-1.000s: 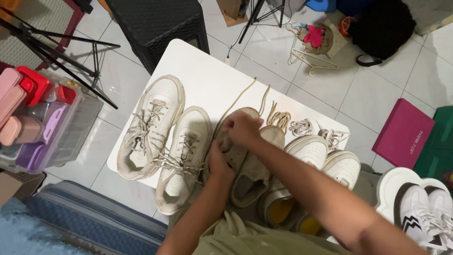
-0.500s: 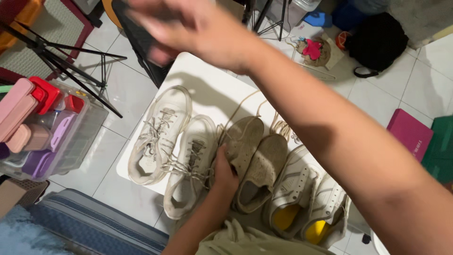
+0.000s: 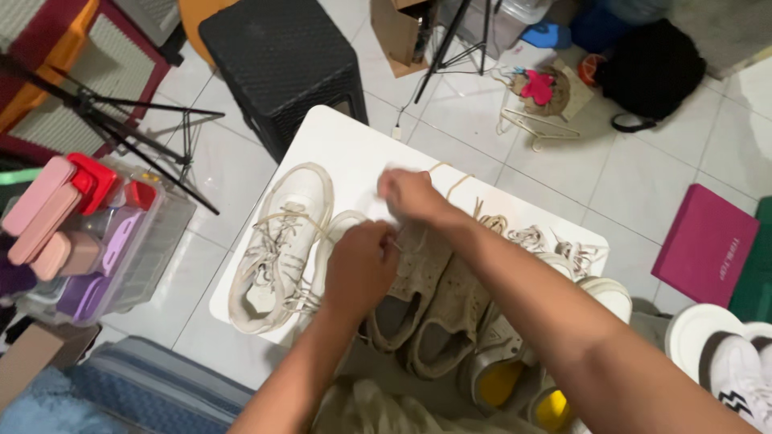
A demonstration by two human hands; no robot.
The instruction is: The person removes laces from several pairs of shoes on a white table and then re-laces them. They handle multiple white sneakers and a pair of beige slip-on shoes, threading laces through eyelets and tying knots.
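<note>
Both arms reach out over the small white table (image 3: pixel 346 141). The left hand (image 3: pixel 359 269) and right hand (image 3: pixel 410 195) are curled tight, pinching a tan shoelace (image 3: pixel 277 219) above the brown shoe (image 3: pixel 410 277), which sits between the white shoes (image 3: pixel 281 241).

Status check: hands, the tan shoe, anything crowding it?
Left hand and right hand both pinching a lace over the tan shoe. Shoe flat on white table. White sneaker and second tan shoe alongside.

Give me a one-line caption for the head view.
Both hands, left hand and right hand, work a lace on a tan shoe.
</note>
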